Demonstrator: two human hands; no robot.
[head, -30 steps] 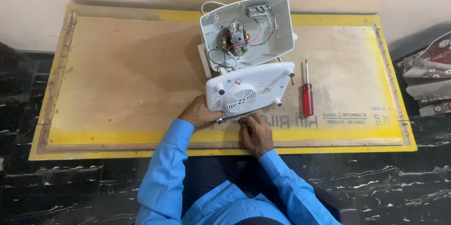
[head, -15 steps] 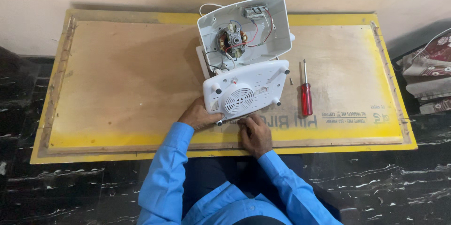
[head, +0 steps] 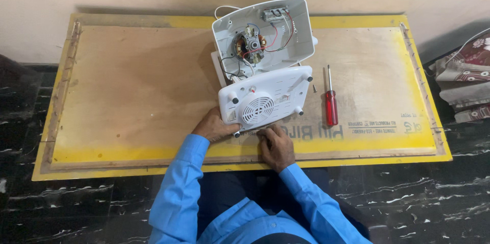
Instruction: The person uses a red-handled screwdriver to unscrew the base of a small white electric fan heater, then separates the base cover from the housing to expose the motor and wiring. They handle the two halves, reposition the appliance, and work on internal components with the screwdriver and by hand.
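A low wooden table [head: 127, 86] with a yellow border stood on a dark marble floor [head: 76, 208]. On it lay an opened white appliance [head: 265, 70], a red-handled screwdriver [head: 331, 102] and a small screw [head: 315, 89].

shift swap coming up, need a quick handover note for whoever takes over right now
Left hand: gripping the near left edge of the white vented cover.
Right hand: flat on the board, fingertips at the cover's near edge, holding nothing.
Things: the cover is off and lies at the near side of the open white housing, whose motor and wires are exposed. The red-handled screwdriver lies on the yellow-edged board, right of the cover, untouched.
Done: appliance opened.
Left: the inside work and closing up, as far as can be judged.
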